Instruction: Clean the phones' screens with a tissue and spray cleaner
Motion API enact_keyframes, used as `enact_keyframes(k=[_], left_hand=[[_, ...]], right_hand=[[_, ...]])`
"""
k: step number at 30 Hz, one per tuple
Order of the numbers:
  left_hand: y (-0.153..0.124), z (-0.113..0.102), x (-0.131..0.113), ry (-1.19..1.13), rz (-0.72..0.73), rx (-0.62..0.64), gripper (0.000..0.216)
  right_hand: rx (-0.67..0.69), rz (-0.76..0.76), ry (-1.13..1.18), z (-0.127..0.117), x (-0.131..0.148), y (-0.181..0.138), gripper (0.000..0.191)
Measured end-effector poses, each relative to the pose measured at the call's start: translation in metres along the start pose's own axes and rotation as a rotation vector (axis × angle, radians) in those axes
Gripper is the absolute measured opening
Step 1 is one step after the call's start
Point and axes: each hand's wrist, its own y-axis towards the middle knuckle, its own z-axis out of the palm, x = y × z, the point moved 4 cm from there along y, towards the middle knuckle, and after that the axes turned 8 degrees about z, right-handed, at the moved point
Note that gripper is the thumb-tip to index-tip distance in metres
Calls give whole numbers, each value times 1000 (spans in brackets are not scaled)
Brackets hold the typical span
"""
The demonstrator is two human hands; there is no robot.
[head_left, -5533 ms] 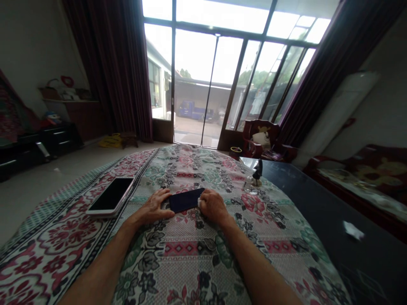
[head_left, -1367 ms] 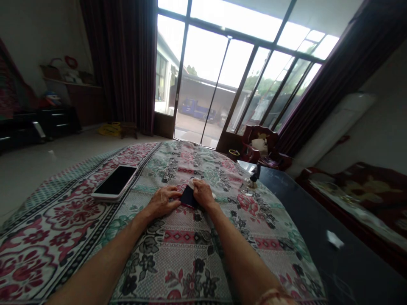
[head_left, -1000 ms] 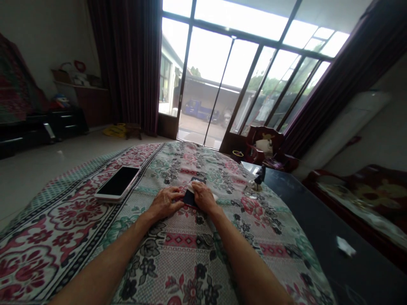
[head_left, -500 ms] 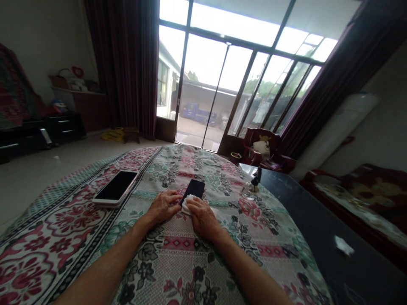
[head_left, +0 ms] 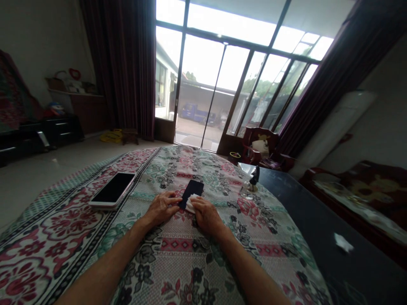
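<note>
White cloth [head_left: 190, 205] half hidden, right hand [head_left: 206, 215] fingers clamped on it; left hand [head_left: 162, 208] unclear

Both arms are showing bare along their whole visible length. The left forearm [head_left: 104, 262] is coming in from the lower left of the frame and the right forearm [head_left: 251, 271] from the lower right, each uncovered from the bottom edge to the wrist. The left grip [head_left: 160, 209] and right grip [head_left: 206, 215], near mid-frame, are showing as bare hands.
</note>
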Motion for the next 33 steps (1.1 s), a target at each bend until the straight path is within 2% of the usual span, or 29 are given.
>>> enact_keyframes(k=[4,6,13,16,23,28,33], left_hand=[[1,0,0,2,-18,7,31],[1,0,0,-7,-32,7,31],[3,-3,-1,-73,-74,-5,29],[3,-4,-1,-90,-74,-6,28],[3,-2,-1,-47,-83,16,30],[3,-3,-2,-56,-101,36,29],[3,-4,-2,-60,-114,37,29]], right_hand=[[-89,133,-39,-7,-20,1,34],[-99,150,-70,-6,-21,0,33],[45,-9,-87,7,16,-4,31],[60,-14,-85,7,18,1,30],[0,96,-107,2,-22,35,31],[7,223,-226,-2,-56,62,27],[12,268,-255,2,-68,83,26]])
